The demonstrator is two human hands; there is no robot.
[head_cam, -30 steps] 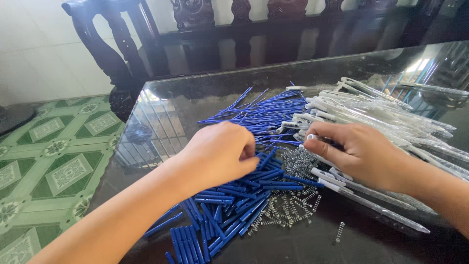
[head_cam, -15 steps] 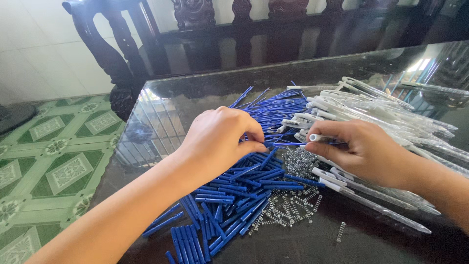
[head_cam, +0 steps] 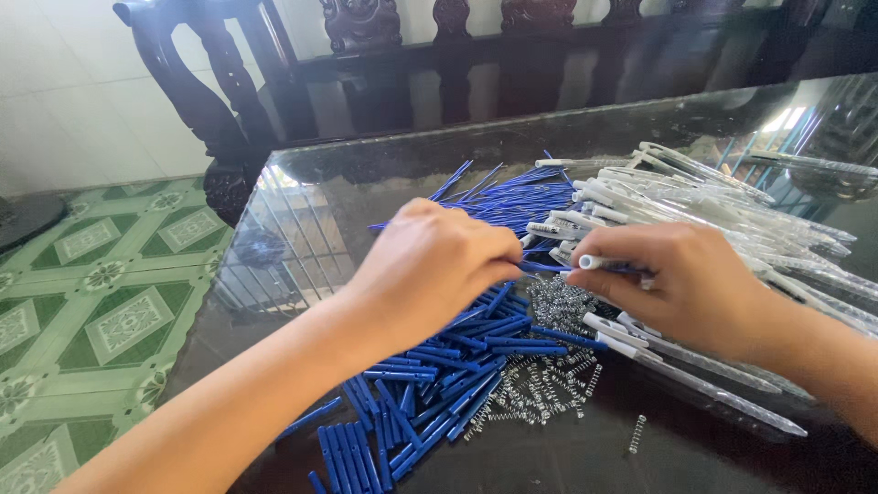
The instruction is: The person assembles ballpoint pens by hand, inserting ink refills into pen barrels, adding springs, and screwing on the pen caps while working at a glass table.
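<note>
My left hand [head_cam: 437, 265] hovers over a heap of blue plastic pen parts [head_cam: 430, 384], its fingertips pinching a thin blue refill [head_cam: 541, 268] that runs across to my right hand [head_cam: 681, 284]. My right hand grips a clear pen barrel [head_cam: 594, 263] with a white tip, held level above the table. The refill's end meets the barrel's open tip. A pile of small metal springs [head_cam: 549, 366] lies just below both hands.
A large heap of clear pen barrels [head_cam: 732, 210] spreads across the right of the dark glass tabletop [head_cam: 311, 229]. One loose spring [head_cam: 637, 434] lies apart near the front. A dark carved wooden chair [head_cam: 274, 82] stands behind; green patterned floor tiles [head_cam: 91, 311] lie left.
My left hand rose from the blue heap and moved right with a blue refill, meeting the barrel held by my right hand, which shifted slightly left and up.
</note>
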